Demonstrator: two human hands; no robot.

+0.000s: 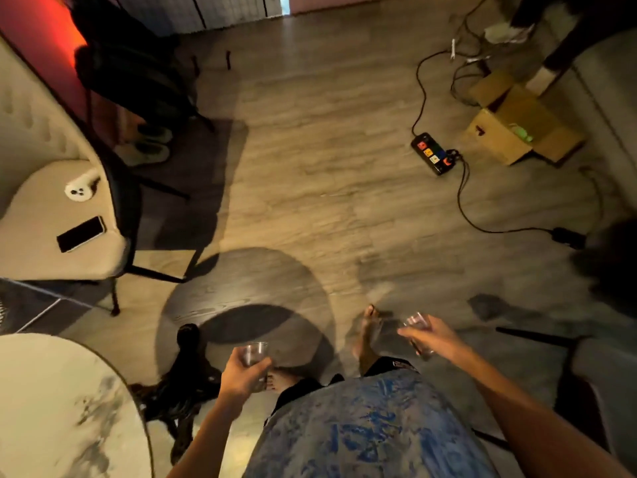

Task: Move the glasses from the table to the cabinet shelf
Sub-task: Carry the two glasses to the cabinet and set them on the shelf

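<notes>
My left hand (241, 372) grips a clear drinking glass (255, 353) upright, held low in front of my body. Out to the right, my right hand (432, 336) holds a second clear glass (418, 320), slightly tilted and blurred. Both glasses hang over the wooden floor. The round marble table (62, 408) lies at the lower left, behind my left arm. No cabinet shelf is in view.
A beige chair (51, 219) with a phone (81, 233) and a white controller (81, 188) stands at the left. A power strip (433, 153) with trailing cables and a cardboard box (517, 132) lie on the floor at the upper right. A dark chair (586, 381) is at the right.
</notes>
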